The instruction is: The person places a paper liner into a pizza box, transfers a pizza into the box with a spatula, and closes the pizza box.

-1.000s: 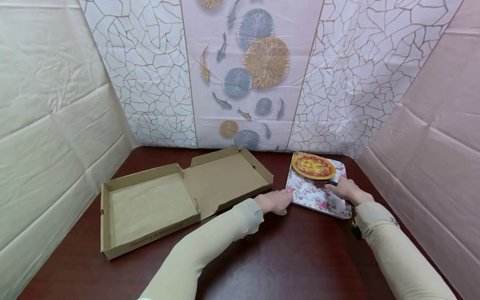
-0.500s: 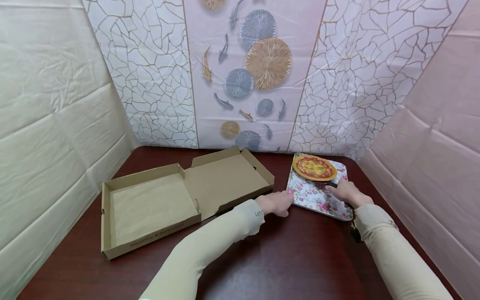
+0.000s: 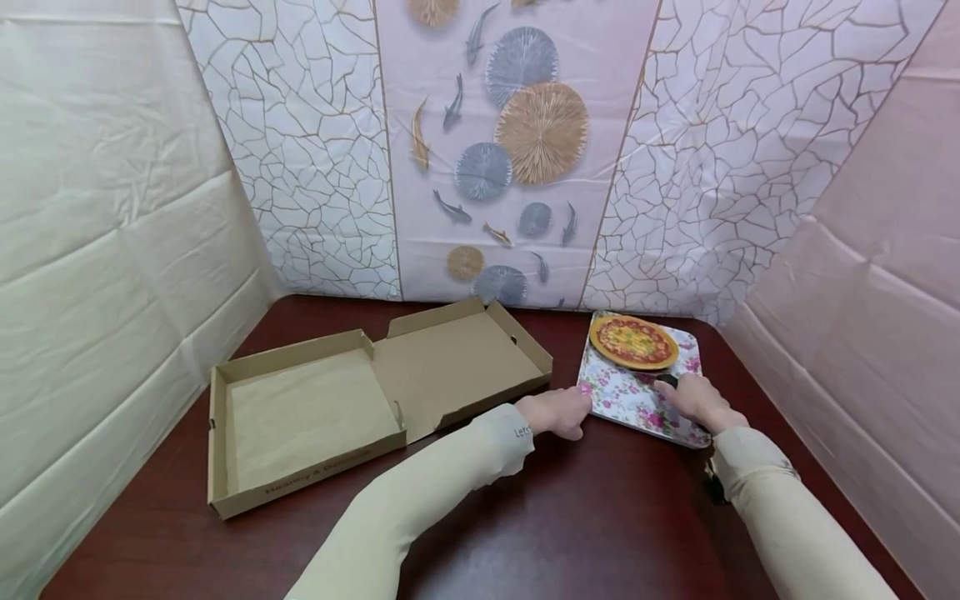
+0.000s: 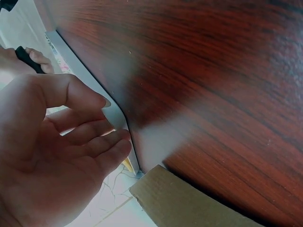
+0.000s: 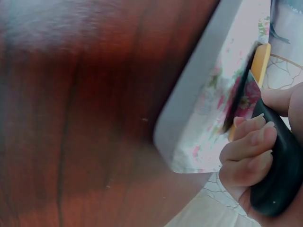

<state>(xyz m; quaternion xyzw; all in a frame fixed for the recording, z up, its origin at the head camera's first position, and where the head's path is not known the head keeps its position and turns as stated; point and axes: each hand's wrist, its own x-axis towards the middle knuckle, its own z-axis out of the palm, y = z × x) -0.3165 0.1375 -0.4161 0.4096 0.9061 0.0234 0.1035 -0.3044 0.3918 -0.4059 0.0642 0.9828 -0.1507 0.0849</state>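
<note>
A round pizza (image 3: 633, 342) with an orange-yellow crust sits at the back of a floral tray (image 3: 626, 392). My right hand (image 3: 699, 400) grips the black handle (image 5: 279, 161) of a tool with a shiny metal blade (image 5: 250, 97), perhaps a pizza server. The blade points towards the pizza; whether its tip is underneath it, I cannot tell. At the tray's near left corner is my left hand (image 3: 558, 412). In the left wrist view its relaxed, slightly bent fingers (image 4: 109, 149) touch the tray's side, and the thumb stays apart from them.
An opened cardboard pizza box (image 3: 300, 492) lies on the left of the dark red wooden table (image 3: 570, 517). Its lid (image 3: 457, 354) spreads towards the tray, near my left hand. Cloth-covered walls (image 3: 847, 292) stand around the table.
The head view has shifted slightly. My right hand has drawn the tool back a little from the pizza, towards me. My left hand has stayed at the tray's corner.
</note>
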